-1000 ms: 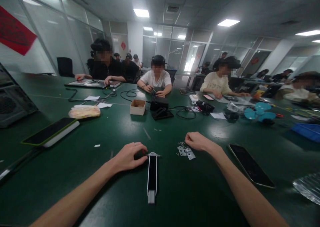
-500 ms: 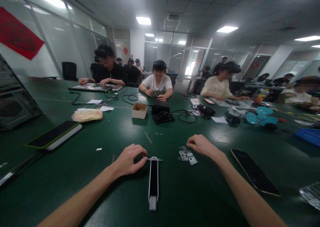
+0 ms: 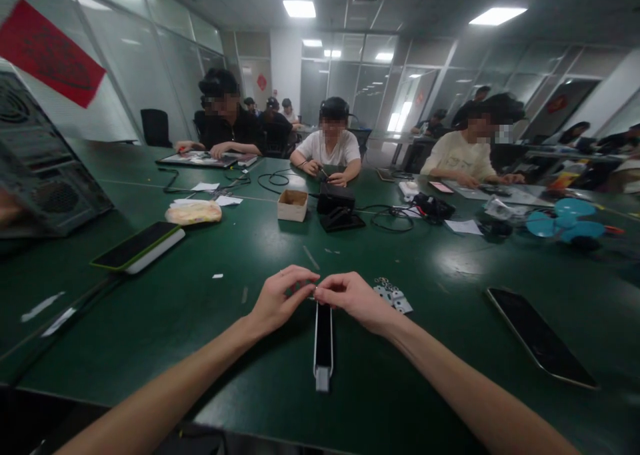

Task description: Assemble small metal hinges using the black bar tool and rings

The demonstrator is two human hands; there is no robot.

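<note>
A long narrow device [image 3: 324, 341] with a black face, white rim and grey end lies on the green table. My left hand [image 3: 283, 298] is at its far end, thumb and fingers pinched near a thin rod that is mostly hidden. Fingertips of my right hand [image 3: 353, 298] meet those of the left there, also in a pinch. What either pinch holds is too small to make out. Just right of my right hand lie flat metal plates [image 3: 400, 301] with holes, and several small rings [image 3: 384, 283] beside them.
A phone [image 3: 540, 338] lies at right, a green-edged device [image 3: 137, 247] at left. Farther back are a small open box [image 3: 293, 205], a black stand [image 3: 341, 208], cables and a blue fan [image 3: 565, 221]. A computer case [image 3: 55, 168] stands far left; people sit across the table.
My right hand has moved left from the small rings to the far end of the device, meeting my left hand. The view has shifted, showing the table's near edge.
</note>
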